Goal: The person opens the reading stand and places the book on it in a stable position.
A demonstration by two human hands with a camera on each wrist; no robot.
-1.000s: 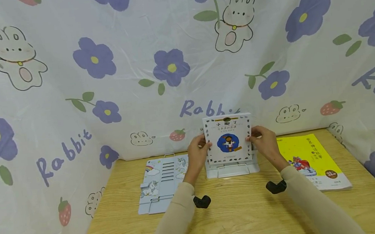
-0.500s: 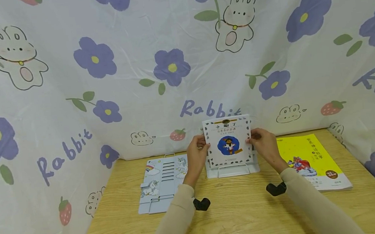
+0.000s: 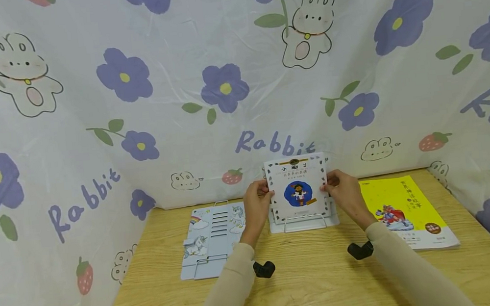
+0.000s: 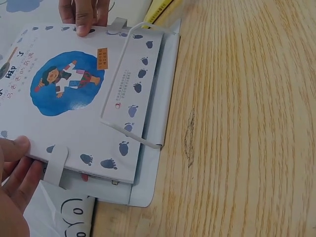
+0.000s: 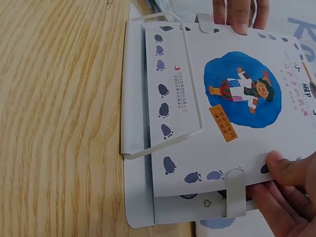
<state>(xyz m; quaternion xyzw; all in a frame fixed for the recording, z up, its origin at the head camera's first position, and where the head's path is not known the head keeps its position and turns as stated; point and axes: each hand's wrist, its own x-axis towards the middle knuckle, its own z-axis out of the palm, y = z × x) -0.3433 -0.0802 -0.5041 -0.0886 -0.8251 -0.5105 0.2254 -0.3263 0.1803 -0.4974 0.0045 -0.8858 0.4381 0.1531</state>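
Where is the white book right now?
The white book is right of centre in the head view, in a pale stand, pinched between the left hand and right hand, left of the yellow book.

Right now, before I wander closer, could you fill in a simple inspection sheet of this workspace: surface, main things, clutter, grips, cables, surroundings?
Surface: wooden table, with a bright glare spot near the front.
Main things: white book in a pale stand, its lower part behind the wire bar, side clips overlapping its edges.
Clutter: unicorn-printed stand lying flat to the left, partly hidden by a sleeve; yellow book lying to the right.
Left grip: bare hand, holding the white book's left edge.
Right grip: bare hand, holding its right edge.
Cables: nothing seen.
Surroundings: cloth printed with rabbits, flowers and strawberries.
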